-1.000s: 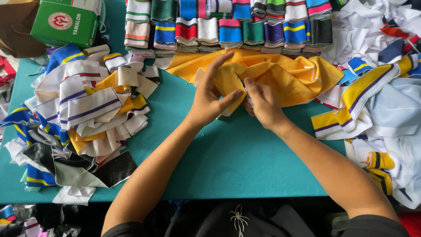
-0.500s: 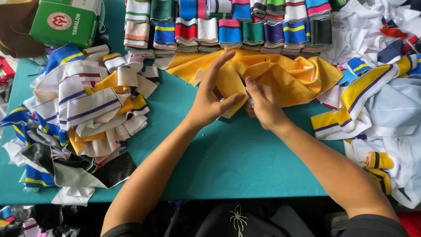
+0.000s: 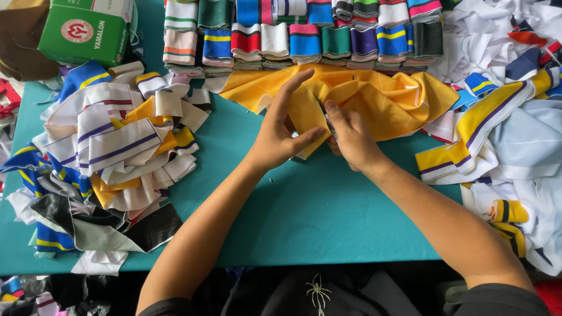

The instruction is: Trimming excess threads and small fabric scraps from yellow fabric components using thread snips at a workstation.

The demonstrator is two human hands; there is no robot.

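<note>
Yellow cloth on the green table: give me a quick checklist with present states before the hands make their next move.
1. Left hand on the yellow cloth, thumb under its near edge: ok.
2. Right hand gripping the cloth at its fold: ok.
3. Cloth lying flat: not ok, bunched and creased.
4. Bare green table in front of the hands: ok.
5. Striped scrap pile apart from the cloth: ok.
6. Anything held in the right hand besides the cloth: cannot tell.
</note>
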